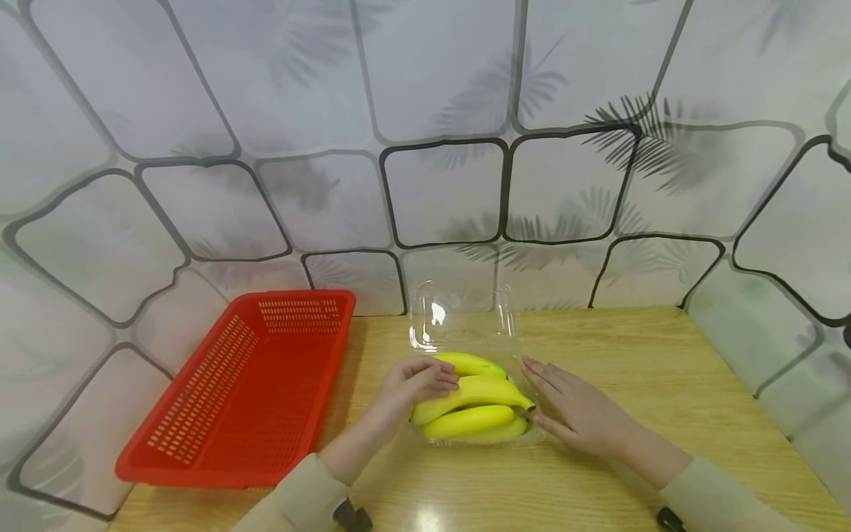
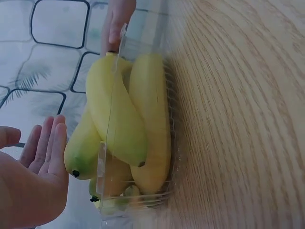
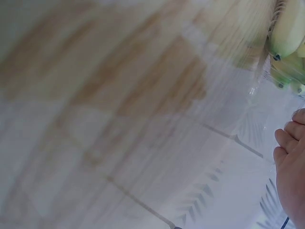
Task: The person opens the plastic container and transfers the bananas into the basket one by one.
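Observation:
Several yellow bananas (image 1: 472, 421) lie heaped in a clear plastic clamshell box (image 2: 174, 157), some rising above its rim. Its transparent lid (image 1: 462, 321) stands raised at the back. My left hand (image 1: 415, 380) is at the left end of the heap, fingers extended beside the upper bananas; the left wrist view shows its palm facing them. Whether it touches them I cannot tell. On the other side, my right hand (image 1: 578, 406) has its fingers straight, beside the box's right edge and the banana tips. Neither hand grips anything.
A red plastic basket (image 1: 266, 384) with slotted walls sits left of the box on the wooden table (image 1: 618, 347). Behind the table rises a patterned wall (image 1: 439, 192), close to the raised lid.

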Available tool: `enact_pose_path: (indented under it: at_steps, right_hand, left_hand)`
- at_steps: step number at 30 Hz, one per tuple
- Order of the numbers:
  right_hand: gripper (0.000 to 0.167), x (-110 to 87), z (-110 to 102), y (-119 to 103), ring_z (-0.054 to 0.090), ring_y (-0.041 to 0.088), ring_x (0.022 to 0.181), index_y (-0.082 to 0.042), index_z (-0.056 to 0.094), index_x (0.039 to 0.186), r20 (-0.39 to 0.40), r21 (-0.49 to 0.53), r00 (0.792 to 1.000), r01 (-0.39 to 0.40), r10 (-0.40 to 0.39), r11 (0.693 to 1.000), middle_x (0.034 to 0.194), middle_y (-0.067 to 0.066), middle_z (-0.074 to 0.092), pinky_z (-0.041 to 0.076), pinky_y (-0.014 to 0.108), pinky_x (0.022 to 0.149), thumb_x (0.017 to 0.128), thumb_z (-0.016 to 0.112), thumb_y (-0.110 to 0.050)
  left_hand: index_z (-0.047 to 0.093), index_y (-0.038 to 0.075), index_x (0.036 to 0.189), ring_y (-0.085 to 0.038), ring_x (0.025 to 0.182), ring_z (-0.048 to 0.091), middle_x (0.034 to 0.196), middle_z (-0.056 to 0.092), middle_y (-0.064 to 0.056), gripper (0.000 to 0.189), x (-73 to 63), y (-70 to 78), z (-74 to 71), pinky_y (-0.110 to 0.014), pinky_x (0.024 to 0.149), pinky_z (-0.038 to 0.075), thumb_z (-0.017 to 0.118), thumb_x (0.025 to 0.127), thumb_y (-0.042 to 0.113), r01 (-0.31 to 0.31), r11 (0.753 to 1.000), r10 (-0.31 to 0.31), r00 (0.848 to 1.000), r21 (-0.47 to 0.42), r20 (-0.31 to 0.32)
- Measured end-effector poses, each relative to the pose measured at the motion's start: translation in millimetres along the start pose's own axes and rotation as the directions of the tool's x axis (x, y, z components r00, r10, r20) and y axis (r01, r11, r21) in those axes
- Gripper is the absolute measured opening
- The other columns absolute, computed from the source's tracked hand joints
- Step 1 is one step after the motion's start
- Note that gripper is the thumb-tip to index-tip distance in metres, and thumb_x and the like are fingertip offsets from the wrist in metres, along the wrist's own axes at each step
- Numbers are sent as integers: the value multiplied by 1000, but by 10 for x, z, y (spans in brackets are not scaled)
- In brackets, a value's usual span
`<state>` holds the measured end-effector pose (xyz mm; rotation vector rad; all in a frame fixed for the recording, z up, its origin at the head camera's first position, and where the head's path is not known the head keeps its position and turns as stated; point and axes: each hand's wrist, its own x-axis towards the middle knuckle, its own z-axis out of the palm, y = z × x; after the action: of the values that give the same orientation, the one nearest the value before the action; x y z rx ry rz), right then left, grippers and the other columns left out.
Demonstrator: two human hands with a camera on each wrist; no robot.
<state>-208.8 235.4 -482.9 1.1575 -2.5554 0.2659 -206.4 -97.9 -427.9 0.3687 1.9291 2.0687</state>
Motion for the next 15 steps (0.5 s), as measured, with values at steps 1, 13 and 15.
enact_pose_path:
  at_steps: [1, 13, 15]
  right_hand:
    - [66, -1, -2, 1, 54, 40, 145, 5, 47, 155, 3, 1, 1000, -1, 1, 1000, 164, 22, 46, -9, 11, 129, 105, 66, -34]
    - [66, -4, 17, 18, 53, 39, 145, 6, 48, 154, -7, -9, 1000, 19, -19, 1000, 164, 23, 46, -9, 13, 130, 105, 65, -35]
    - [66, -4, 14, 19, 53, 40, 145, 6, 48, 154, -7, -6, 1000, 18, -18, 1000, 164, 22, 46, -9, 13, 130, 105, 65, -35]
  left_hand:
    - [56, -23, 129, -8, 97, 76, 125, 71, -33, 40, 0, -4, -4, -28, 96, 63, 55, 108, 11, -6, 1000, 6, 1000, 5, -5]
    - [62, -20, 126, -13, 99, 75, 118, 74, -30, 32, 37, -98, -24, -22, 91, 62, 61, 104, 4, -54, 996, 63, 988, 65, -139]
    - [64, -18, 124, -16, 101, 75, 117, 74, -31, 30, 40, -110, -30, -22, 92, 62, 62, 103, 3, -54, 995, 67, 984, 83, -162]
